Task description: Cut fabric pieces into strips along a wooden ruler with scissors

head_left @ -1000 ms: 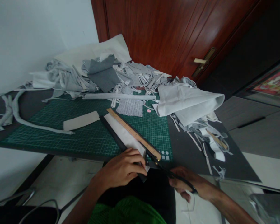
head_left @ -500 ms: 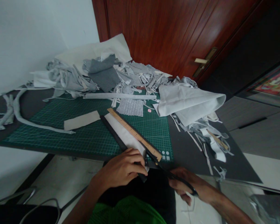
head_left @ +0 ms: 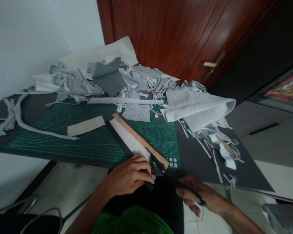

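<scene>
My left hand [head_left: 132,175] is closed on the near end of a white fabric strip [head_left: 128,135] and a black strip [head_left: 118,138] lying along its left side. Fingers hide part of both ends at the table's front edge. My right hand [head_left: 197,191] grips black scissors [head_left: 169,177] by the handles. Their blades reach toward the white strip's right edge, close to my left fingers; whether they touch the cloth I cannot tell. A wooden ruler [head_left: 143,141] lies slanted along the strip's right side.
A green cutting mat [head_left: 88,146] covers much of the dark table [head_left: 195,162]. A cream strip [head_left: 86,125] and a ribbed grey piece [head_left: 136,112] lie on it. Grey and white scraps [head_left: 109,78] pile up at the back, with a folded white cloth [head_left: 200,104] to the right.
My right hand and the scissors have shifted very slightly. My left hand, the strips and the ruler stay where they were.
</scene>
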A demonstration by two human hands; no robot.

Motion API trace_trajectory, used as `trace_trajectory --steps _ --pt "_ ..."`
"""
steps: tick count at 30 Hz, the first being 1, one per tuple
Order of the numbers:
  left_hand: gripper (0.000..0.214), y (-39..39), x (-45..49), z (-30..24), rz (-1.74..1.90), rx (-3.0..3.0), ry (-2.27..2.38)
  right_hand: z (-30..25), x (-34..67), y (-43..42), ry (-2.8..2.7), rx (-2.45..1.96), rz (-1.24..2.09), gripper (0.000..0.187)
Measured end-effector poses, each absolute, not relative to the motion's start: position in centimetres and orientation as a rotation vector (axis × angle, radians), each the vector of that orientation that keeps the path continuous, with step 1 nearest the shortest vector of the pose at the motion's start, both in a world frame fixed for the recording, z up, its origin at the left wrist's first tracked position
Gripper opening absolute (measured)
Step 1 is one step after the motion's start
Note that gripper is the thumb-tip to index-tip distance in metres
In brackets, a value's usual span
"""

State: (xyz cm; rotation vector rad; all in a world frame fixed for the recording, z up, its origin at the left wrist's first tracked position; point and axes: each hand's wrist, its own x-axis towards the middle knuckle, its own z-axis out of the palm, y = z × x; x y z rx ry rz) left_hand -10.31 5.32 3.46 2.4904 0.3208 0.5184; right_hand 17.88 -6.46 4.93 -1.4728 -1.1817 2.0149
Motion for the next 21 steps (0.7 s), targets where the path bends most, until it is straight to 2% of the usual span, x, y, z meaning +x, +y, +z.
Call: trace_trajectory --steps 21 --pt "0.035 5.4 -10.4 3.4 0.518 2.471 0.322 4.3 18.0 -6.8 -1.16 -1.482 1.989 0.056"
